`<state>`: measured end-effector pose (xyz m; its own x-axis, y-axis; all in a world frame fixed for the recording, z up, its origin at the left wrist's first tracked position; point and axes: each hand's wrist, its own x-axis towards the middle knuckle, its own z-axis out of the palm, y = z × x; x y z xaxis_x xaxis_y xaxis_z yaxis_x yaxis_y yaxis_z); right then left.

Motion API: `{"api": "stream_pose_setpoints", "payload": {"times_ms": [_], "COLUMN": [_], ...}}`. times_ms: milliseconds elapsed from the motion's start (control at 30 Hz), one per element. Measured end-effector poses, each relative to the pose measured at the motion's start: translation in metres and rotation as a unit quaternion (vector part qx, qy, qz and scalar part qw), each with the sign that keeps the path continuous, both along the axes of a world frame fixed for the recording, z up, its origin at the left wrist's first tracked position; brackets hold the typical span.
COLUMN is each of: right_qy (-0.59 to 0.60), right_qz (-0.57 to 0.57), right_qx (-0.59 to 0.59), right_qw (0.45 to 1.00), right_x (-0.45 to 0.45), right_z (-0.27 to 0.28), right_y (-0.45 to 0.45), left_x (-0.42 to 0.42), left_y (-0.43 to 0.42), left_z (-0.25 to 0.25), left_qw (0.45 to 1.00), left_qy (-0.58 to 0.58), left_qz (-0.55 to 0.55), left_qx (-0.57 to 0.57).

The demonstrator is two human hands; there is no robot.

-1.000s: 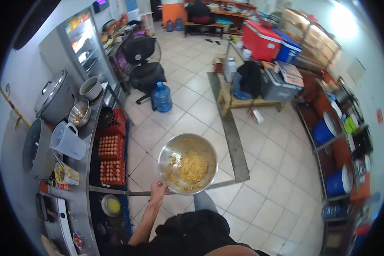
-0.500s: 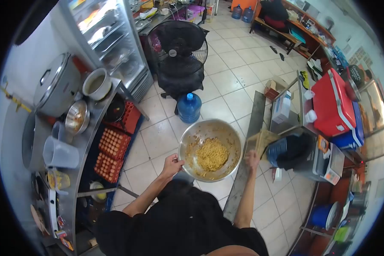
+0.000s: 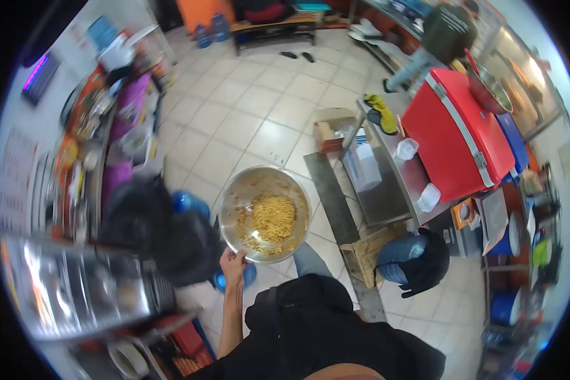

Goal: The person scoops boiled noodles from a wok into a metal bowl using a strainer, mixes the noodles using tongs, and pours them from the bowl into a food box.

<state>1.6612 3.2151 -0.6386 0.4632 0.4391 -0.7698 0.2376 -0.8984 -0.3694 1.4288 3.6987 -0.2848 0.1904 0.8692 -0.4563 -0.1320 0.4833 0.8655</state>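
My left hand (image 3: 233,261) grips the near-left rim of a wide steel bowl (image 3: 232,190), thumb at the edge. Inside the bowl lies a mound of yellow noodle-like food (image 3: 272,218), with brownish bits spread on the metal around it. The bowl hangs level over the tiled floor, in front of my body. My right hand is not visible; only a bit of skin shows beside the dark clothing.
A black chair (image 3: 164,231) and blue water jugs are close on the left, beside a glass-door fridge (image 3: 76,285). At right stand a metal table (image 3: 386,202), a red cooler (image 3: 456,130) and a cloth-draped jug (image 3: 402,256). Farther back is another person (image 3: 446,31).
The view has moved forward into the room, and the chair and fridge are now at lower left. My right hand, near the bowl's right side half a second ago, has left the view.
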Motion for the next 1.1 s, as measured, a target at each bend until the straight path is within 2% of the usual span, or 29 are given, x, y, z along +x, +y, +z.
{"api": "stream_pose_setpoints", "payload": {"times_ms": [33, 67, 100, 133, 167, 200, 233, 267, 333, 400, 433, 500, 600, 633, 733, 833, 867, 933, 1000, 1033, 1100], "right_qy": [-0.017, -0.054, -0.115, -0.175, -0.12, -0.073, -0.046, -0.043, -0.05, 0.024, 0.046, 0.043, 0.045, 0.046, 0.021, 0.059, 0.073, 0.042, 0.115, 0.153, 0.076], "right_qz": [0.042, 0.134, 0.228, 0.268, 0.187, 0.062, -0.056, -0.144, -0.253, -0.331, -0.364, -0.335, -0.317, -0.337, -0.38, -0.496, -0.535, -0.567, -0.595, -0.607, -0.647], "right_qx": [0.028, 0.113, 0.208, 0.298, 0.152, 0.024, -0.053, -0.052, 0.028, 0.21, 0.233, 0.294, 0.379, 0.32, 0.291, 0.197, 0.179, 0.074, 0.067, 0.055, 0.124], "right_qw": [0.999, 0.983, 0.944, 0.9, 0.963, 0.995, 0.996, 0.987, 0.966, 0.92, 0.901, 0.894, 0.868, 0.885, 0.878, 0.844, 0.822, 0.819, 0.793, 0.778, 0.748], "right_x": [0.012, 0.029, 0.042, 0.057, 0.083, 0.115, 0.147, 0.179, 0.249, 0.317, 0.345, 0.401, 0.453, 0.472, 0.511, 0.541, 0.55, 0.582, 0.638, 0.658, 0.72], "right_z": [-0.005, -0.019, -0.033, -0.054, -0.033, -0.02, -0.01, -0.002, 0.007, -0.001, 0.052, 0.08, 0.142, 0.148, 0.12, 0.147, 0.144, 0.134, 0.091, 0.088, 0.089], "right_y": [0.009, 0.013, 0.021, 0.037, 0.091, 0.167, 0.241, 0.317, 0.471, 0.593, 0.667, 0.775, 0.88, 0.899, 0.919, 0.932, 0.933, 0.953, 0.972, 0.985, 1.04], "left_x": [0.021, 0.048, 0.066, 0.083, 0.094, 0.11, 0.132, 0.153, 0.193, 0.231, 0.252, 0.302, 0.379, 0.41, 0.505, 0.605, 0.637, 0.702, 0.766, 0.792, 0.852], "left_y": [0.04, 0.08, 0.116, 0.155, 0.178, 0.211, 0.242, 0.276, 0.342, 0.401, 0.437, 0.507, 0.613, 0.642, 0.742, 0.826, 0.851, 0.898, 0.945, 0.963, 0.998], "left_z": [-0.014, -0.021, -0.013, -0.016, -0.018, -0.015, -0.005, 0.004, 0.007, -0.01, -0.018, -0.026, -0.029, -0.024, -0.012, -0.01, -0.015, -0.026, -0.039, -0.047, -0.043], "left_qw": [1.0, 0.999, 1.0, 1.0, 1.0, 1.0, 0.999, 0.999, 0.998, 0.998, 0.997, 0.997, 0.992, 0.988, 0.981, 0.976, 0.973, 0.971, 0.968, 0.967, 0.966], "left_qy": [0.008, 0.012, 0.005, 0.001, 0.006, 0.002, 0.009, 0.022, 0.04, 0.035, 0.04, 0.055, 0.066, 0.086, 0.063, 0.059, 0.056, 0.048, 0.046, 0.05, 0.055], "left_qz": [0.011, 0.028, 0.006, -0.007, -0.016, -0.026, -0.02, -0.019, -0.017, -0.037, -0.049, -0.057, -0.109, -0.128, -0.183, -0.211, -0.223, -0.235, -0.245, -0.251, -0.253], "left_qx": [0.002, 0.011, -0.002, -0.003, -0.012, -0.017, -0.025, -0.036, -0.053, -0.042, -0.033, -0.018, -0.006, -0.002, 0.008, -0.006, -0.008, -0.011, -0.006, -0.006, -0.014]}}
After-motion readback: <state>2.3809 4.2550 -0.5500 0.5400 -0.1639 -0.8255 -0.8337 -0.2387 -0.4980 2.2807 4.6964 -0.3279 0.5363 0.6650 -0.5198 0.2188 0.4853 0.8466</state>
